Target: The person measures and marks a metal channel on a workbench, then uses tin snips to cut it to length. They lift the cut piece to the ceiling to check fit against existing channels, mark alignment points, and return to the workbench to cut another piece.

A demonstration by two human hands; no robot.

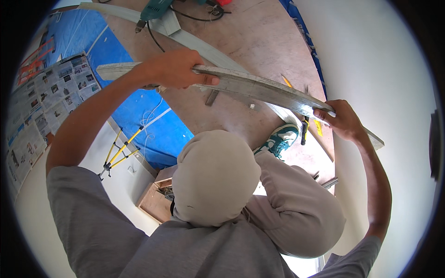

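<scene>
A long grey metal bar, likely a profile (pixel 259 88), spans the view from left to right, raised over the floor in front of my knees. My left hand (pixel 178 68) is closed around it left of the middle, thumb along the near side. Toward its right end my right hand (pixel 342 119) grips it, thumb on the near face and fingers partly hidden behind. Beneath, a second pale metal length (pixel 204 48) lies slantwise on the brownish floor board (pixel 259 37). A teal-green power drill (pixel 155 10) with a black cord rests at the far left.
My teal-and-white shoe (pixel 281 140) stands near a black-and-yellow hand tool (pixel 304 129). A yellow tripod (pixel 118 150) and wooden box (pixel 150 204) are at left. Blue sheeting (pixel 120 44) and newspaper (pixel 51 97) lie beyond. A white wall (pixel 380 60) rises close on the right.
</scene>
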